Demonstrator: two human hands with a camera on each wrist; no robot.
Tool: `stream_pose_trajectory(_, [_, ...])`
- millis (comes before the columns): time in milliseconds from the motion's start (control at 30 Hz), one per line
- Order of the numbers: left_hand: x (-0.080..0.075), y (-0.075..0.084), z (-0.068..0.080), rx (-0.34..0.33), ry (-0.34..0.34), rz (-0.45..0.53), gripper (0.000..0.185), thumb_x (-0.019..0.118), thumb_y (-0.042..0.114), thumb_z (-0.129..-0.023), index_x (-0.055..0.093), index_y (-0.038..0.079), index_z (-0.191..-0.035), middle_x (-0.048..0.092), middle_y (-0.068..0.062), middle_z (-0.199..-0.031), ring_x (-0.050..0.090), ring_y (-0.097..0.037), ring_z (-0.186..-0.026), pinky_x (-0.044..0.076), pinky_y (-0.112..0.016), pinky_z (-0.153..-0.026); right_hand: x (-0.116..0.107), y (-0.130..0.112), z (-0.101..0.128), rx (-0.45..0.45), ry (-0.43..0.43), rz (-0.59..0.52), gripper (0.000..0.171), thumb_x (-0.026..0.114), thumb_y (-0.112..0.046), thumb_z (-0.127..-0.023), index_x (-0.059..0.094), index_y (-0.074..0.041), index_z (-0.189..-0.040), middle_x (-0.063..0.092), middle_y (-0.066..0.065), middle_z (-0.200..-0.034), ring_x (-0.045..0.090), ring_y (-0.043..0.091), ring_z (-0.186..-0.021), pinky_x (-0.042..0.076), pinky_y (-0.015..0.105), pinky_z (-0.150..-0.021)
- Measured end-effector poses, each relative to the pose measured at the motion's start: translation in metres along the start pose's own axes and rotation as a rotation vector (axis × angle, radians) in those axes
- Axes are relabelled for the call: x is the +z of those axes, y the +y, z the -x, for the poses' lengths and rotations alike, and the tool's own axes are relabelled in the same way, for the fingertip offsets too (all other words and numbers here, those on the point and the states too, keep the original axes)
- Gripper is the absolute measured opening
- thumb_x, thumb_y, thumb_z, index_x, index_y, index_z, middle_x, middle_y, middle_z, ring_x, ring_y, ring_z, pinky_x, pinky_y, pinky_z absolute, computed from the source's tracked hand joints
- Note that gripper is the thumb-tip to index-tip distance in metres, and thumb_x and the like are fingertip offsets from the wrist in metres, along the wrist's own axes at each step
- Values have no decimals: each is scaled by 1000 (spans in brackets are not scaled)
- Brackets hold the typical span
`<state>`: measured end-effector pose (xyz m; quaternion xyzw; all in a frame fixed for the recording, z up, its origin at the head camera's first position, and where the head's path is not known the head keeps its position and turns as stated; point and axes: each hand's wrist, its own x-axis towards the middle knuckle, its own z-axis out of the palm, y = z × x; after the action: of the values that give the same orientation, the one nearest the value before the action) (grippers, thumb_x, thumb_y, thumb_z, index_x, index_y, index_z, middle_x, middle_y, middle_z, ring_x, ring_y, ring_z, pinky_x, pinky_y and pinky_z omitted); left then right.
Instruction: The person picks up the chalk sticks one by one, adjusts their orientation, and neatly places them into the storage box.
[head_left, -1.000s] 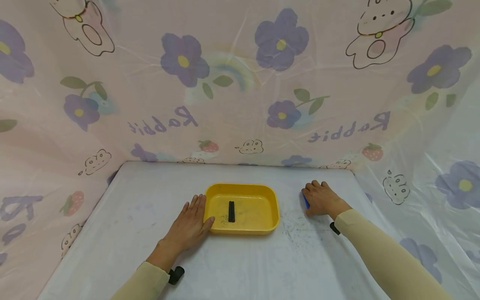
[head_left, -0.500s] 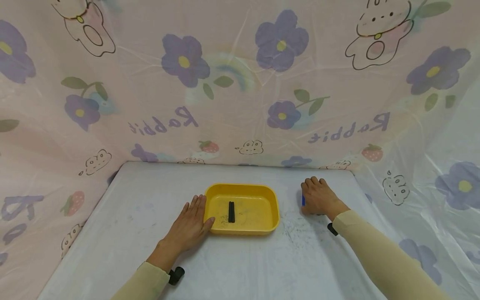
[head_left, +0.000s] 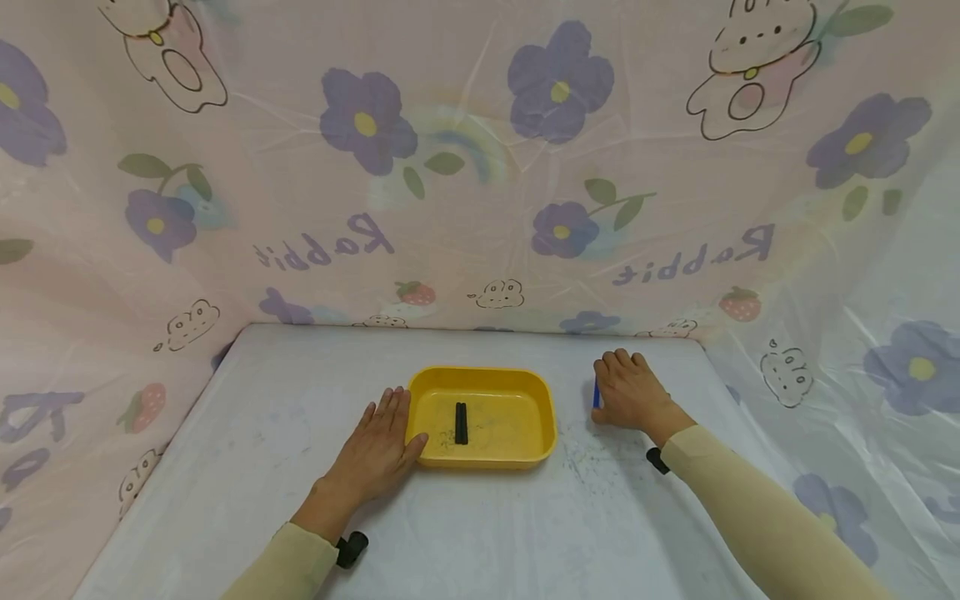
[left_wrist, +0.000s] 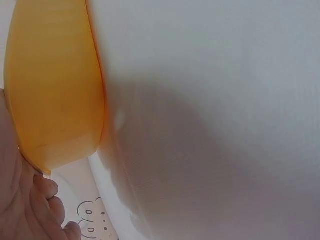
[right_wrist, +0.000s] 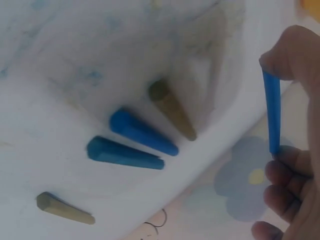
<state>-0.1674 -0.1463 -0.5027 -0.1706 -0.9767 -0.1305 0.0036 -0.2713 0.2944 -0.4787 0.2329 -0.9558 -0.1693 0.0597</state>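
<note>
In the head view, my left hand lies with straight fingers along the left side of the yellow tray, the thumb over its rim. The left wrist view shows the outer wall of the tray beside the fingers. Two black sticks lie side by side in the tray. Right of the tray, my right hand pinches a blue pastel stick end to end between thumb and a finger, held over the table. Below it in the right wrist view lie a brown stick, a blue stick and a teal stick.
A tan stick lies apart from the others in the right wrist view. Dark smudges mark the white table between tray and right hand. A patterned curtain encloses the table's back and sides.
My right hand has moved slightly left towards the tray with the blue pastel stick, which has turned more upright in the head view. The left hand and tray stay in place.
</note>
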Motion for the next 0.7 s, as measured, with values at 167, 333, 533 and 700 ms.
stream_pose_trajectory(167, [1, -1, 0, 10, 19, 4, 81, 46, 47, -112, 20, -9, -164, 24, -27, -171, 22, -42, -161, 22, -59, -130, -6, -3, -1, -1, 42, -7, 70, 79, -58, -79, 58, 1, -112, 57, 16, -106, 50, 35, -100, 46, 52, -89])
stream_pose_trajectory(333, [0, -2, -1, 2, -5, -9, 82, 43, 49, -112, 17, -8, -165, 20, -26, -173, 18, -40, -162, 19, -58, -131, -18, -7, -2, -5, 80, -16, 68, 79, -57, -79, 58, 0, -111, 57, 15, -106, 49, 34, -98, 45, 50, -86])
stream_pose_trajectory(533, [-2, -1, -2, 14, 5, -46, 81, 44, 48, -112, 21, -8, -164, 23, -26, -172, 21, -41, -162, 21, -58, -131, -37, -14, -6, -22, 156, -54, 68, 83, -55, -77, 59, 0, -109, 56, 14, -101, 47, 33, -93, 43, 47, -82])
stream_pose_trajectory(700, [-5, 1, -2, 23, 5, -62, 80, 43, 48, -112, 22, -9, -164, 24, -26, -172, 22, -41, -161, 21, -58, -131, -55, -27, -11, -53, 183, -78, 72, 80, -57, -78, 61, 2, -116, 59, 16, -107, 51, 35, -99, 47, 49, -86])
